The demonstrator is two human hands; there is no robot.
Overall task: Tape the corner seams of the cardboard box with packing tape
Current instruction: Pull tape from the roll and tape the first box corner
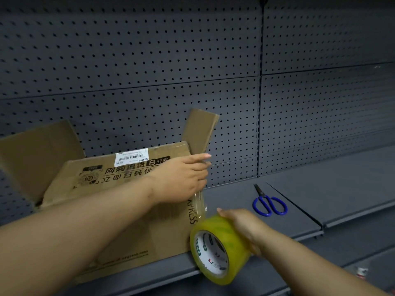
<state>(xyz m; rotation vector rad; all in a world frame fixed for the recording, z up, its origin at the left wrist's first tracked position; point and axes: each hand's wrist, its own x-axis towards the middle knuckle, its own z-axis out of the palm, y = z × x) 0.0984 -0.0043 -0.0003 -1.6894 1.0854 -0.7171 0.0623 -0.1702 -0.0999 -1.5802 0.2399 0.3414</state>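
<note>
A brown cardboard box (119, 184) with printed text and a white barcode label lies on a dark grey shelf, its flaps open at the left and at the back right. My left hand (181, 178) presses flat on the box's right top corner, fingers over the edge. My right hand (241, 225) grips a yellowish roll of clear packing tape (218, 251) just off the box's lower right corner. A strip of tape (201, 204) runs from the roll up along the box's right corner seam to my left hand.
Blue-handled scissors (269, 203) lie on the shelf (299, 189) to the right of the box. A grey pegboard wall (149, 71) stands behind. The shelf's front edge runs just under the roll. A small object (361, 272) sits on a lower level at the bottom right.
</note>
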